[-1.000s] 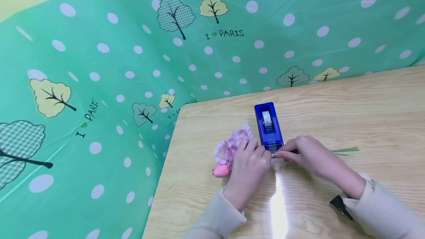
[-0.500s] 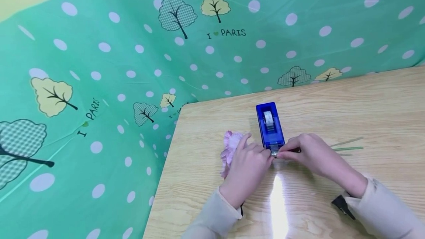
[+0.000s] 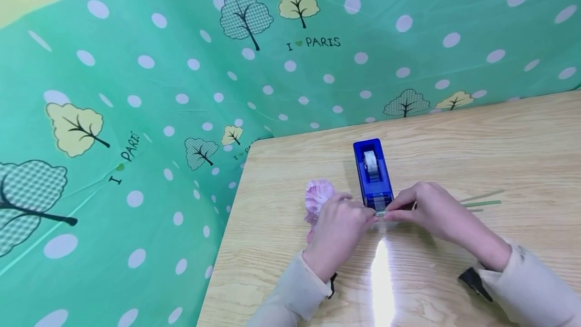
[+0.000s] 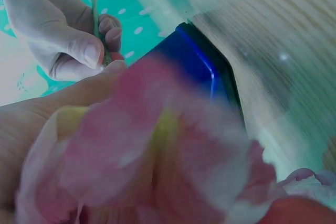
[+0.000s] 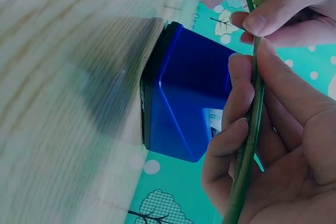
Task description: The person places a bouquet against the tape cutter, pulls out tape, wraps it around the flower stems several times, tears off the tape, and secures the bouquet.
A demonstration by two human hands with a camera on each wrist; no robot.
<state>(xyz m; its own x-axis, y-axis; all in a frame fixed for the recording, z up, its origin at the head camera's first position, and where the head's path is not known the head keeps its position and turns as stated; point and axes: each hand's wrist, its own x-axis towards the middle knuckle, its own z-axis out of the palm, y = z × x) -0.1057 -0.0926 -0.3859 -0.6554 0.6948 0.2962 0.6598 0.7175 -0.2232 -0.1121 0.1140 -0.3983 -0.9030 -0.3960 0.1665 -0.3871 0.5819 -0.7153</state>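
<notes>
A bunch of artificial flowers (image 3: 318, 197) with pale purple and pink petals lies across the front of a blue tape dispenser (image 3: 378, 185). My left hand (image 3: 339, 232) grips the green stems (image 5: 244, 167) close below the blossoms. Just to its right, my right hand (image 3: 428, 211) pinches the same stems between thumb and fingers; the stem ends stick out beyond it. Between the fingertips a shiny bit, seemingly clear tape, shows on the stems at the dispenser's front edge. In the left wrist view a pink blossom (image 4: 113, 156) hides most of my left hand.
The dispenser stands on a wooden table (image 3: 481, 155) with a tape roll (image 3: 370, 161) inside. A green dotted cloth (image 3: 268, 39) covers the wall behind and to the left. Bright glare (image 3: 382, 281) lies on the tabletop in front of the hands.
The flower bunch has turned: the pink bud at its lower left is now mostly hidden, and the stem ends have spread apart. Both hands stay together at the dispenser's front.
</notes>
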